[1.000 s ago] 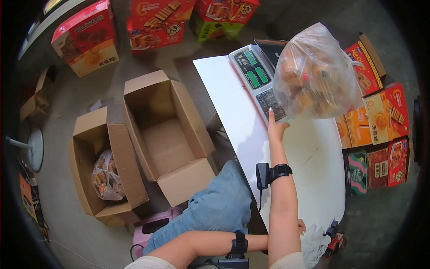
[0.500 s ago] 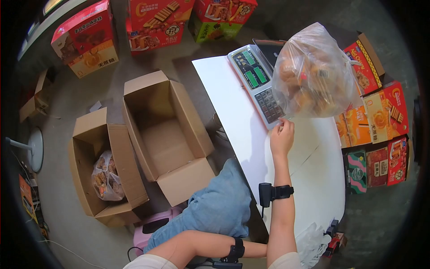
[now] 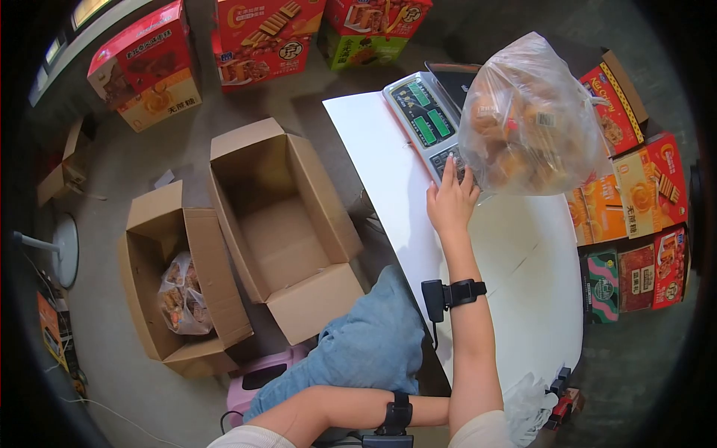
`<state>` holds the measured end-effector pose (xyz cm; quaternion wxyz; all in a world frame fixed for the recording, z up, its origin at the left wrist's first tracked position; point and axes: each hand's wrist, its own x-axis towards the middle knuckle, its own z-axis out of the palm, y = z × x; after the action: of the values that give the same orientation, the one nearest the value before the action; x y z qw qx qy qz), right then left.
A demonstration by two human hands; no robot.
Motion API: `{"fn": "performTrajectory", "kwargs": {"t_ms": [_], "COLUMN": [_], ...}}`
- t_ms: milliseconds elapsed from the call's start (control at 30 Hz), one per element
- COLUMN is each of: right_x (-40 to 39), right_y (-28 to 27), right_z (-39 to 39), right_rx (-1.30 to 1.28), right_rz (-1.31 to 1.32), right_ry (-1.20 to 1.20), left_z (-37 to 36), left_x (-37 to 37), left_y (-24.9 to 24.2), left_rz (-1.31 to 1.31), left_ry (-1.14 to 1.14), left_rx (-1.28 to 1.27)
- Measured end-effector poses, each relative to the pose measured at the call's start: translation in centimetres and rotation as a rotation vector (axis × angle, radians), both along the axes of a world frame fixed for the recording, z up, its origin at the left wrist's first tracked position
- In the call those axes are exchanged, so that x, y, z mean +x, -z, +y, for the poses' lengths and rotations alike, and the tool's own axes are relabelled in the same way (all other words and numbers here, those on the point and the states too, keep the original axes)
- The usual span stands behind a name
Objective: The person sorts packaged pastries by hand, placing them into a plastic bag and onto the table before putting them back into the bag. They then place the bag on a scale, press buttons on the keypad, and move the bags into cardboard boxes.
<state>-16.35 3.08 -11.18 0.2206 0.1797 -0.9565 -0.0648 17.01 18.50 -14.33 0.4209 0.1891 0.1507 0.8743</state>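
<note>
My right hand [image 3: 454, 196] is over the keypad [image 3: 448, 160] of a digital scale [image 3: 420, 112], palm down. Its fingers are spread and hold nothing, with fingertips at the keys. Just right of the fingers, a large knotted clear plastic bag [image 3: 534, 123] of orange-brown packaged items rests on the scale and hides its pan. Green display windows show at the scale's far end. My left forearm lies across my lap and passes behind my right arm; the left hand is hidden there.
The scale stands on a white table [image 3: 523, 261]. Left are two open cartons [image 3: 280, 224], [image 3: 187, 276], one holding a bag [image 3: 183, 299]. Colourful snack boxes [image 3: 269, 41] stand beyond; more [image 3: 646, 187] are at right. Crumpled plastic [image 3: 530, 411] lies near the table's front edge.
My right hand has moved left and up from the keypad's near corner onto the keys, and its bunched fingers have spread. The whole view has shifted slightly.
</note>
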Motion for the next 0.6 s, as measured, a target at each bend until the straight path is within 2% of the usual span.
{"fn": "performTrajectory", "kwargs": {"t_ms": [167,433,600], "right_x": [-0.7,-0.7,-1.0], "right_y": [1.7,1.1,0.9], "right_z": [0.2,-0.4,0.6], "right_rx": [0.071,-0.022,0.027], "right_rz": [0.023,0.052,0.072], "right_ry": [0.034,0.035,0.043], "left_z": [0.2,0.1,0.3], "left_x": [0.4,0.5,0.7], "left_y": [0.0,0.3,0.5], "left_rz": [-0.005,0.000,0.004], "left_ry": [-0.007,-0.025,-0.033], "left_rx": [0.015,0.029,0.034]}}
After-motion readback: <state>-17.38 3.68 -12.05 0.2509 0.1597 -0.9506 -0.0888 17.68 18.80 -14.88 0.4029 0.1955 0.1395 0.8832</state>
